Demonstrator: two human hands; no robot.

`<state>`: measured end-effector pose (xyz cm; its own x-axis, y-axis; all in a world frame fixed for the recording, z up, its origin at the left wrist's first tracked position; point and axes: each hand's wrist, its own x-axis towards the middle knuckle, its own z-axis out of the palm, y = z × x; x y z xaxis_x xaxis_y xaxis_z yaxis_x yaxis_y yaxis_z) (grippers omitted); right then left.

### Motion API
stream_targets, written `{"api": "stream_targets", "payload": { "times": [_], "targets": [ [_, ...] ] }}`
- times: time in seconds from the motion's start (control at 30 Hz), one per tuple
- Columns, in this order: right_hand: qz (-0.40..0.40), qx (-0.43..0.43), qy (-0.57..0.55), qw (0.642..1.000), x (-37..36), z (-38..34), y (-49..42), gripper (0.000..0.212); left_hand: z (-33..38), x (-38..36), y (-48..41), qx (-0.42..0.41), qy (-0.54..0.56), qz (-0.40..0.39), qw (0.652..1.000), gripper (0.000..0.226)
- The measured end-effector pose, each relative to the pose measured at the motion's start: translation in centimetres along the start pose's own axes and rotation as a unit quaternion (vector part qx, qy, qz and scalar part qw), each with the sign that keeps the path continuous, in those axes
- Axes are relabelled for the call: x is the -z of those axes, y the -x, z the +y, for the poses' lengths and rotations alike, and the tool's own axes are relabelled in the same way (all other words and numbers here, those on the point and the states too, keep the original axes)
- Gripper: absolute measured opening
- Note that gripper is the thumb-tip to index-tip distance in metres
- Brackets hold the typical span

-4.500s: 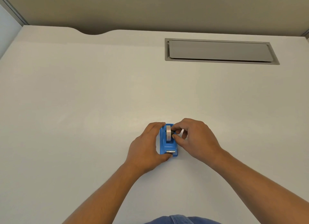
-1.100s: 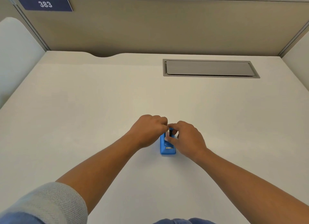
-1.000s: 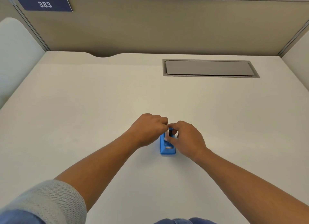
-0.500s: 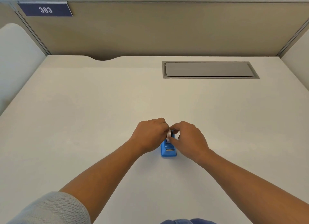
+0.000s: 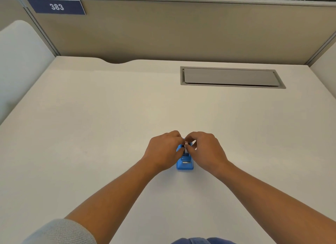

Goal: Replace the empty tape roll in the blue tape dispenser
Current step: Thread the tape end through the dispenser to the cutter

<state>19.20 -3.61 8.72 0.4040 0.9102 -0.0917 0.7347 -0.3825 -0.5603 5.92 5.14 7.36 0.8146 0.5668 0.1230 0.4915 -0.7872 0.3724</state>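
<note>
Nearest to you, a grey sleeve [image 5: 60, 232] covers your left upper arm, and both bare forearms reach forward over the white desk [image 5: 91, 134]. The blue tape dispenser [image 5: 185, 164] stands on the desk just ahead of you, its cutter end toward you and clear of both hands. Your left hand [image 5: 163, 151] is curled against the left flank of the dispenser body, fingers pressed together on it, bracing it. Your right hand [image 5: 205, 150] closes from the right, thumb and forefinger pinching the tape roll [image 5: 186, 146], of which only a pale sliver shows between the fingertips of both hands. A few seconds ago the roll stood plainly exposed in its cradle with your hands lower down the body; since then both hands have moved up and closed over the roll, and in the last second they have barely shifted. Judge this as the extraction step: the roll appears seated, not lifted out, though your fingers hide whether it has started to rise. No replacement roll is in view on the desk. Farther off lies the grey cable hatch [image 5: 231, 77], and beyond it the partition panel [image 5: 163, 30] bearing the sign 383 [image 5: 56, 6].
</note>
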Motion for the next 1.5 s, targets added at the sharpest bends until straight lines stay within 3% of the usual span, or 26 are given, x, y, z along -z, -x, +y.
{"api": "stream_targets", "payload": {
  "times": [0.5,0.63,0.9,1.13,1.37,1.5],
  "targets": [
    [-0.007,-0.017,0.015,1.0,0.62,-0.44,-0.16,0.009,0.07,0.01,-0.36,-0.02,-0.067,-0.017,0.997,0.02],
    [-0.017,-0.017,0.026,0.999,0.81,-0.62,-0.32,0.024,-0.23,0.07,-0.41,-0.02,-0.069,-0.013,0.997,0.019],
    [-0.016,-0.017,0.032,0.999,0.7,-0.25,0.16,0.001,-0.25,-0.05,-0.35,0.016,-0.026,-0.032,0.999,0.032],
    [-0.011,-0.018,0.014,1.0,0.47,-0.08,-0.15,0.023,0.08,0.13,-0.77,0.019,-0.027,-0.027,0.999,0.024],
    [-0.009,-0.022,0.023,0.999,0.24,0.07,-0.14,0.005,0.12,0.12,-0.76,0.07,0.015,-0.019,0.997,0.021],
    [-0.021,-0.018,0.016,0.999,0.37,0.06,-0.2,0.013,0.05,-0.12,-0.79,0.1,0.028,-0.027,0.994,0.02]
  ]
}}
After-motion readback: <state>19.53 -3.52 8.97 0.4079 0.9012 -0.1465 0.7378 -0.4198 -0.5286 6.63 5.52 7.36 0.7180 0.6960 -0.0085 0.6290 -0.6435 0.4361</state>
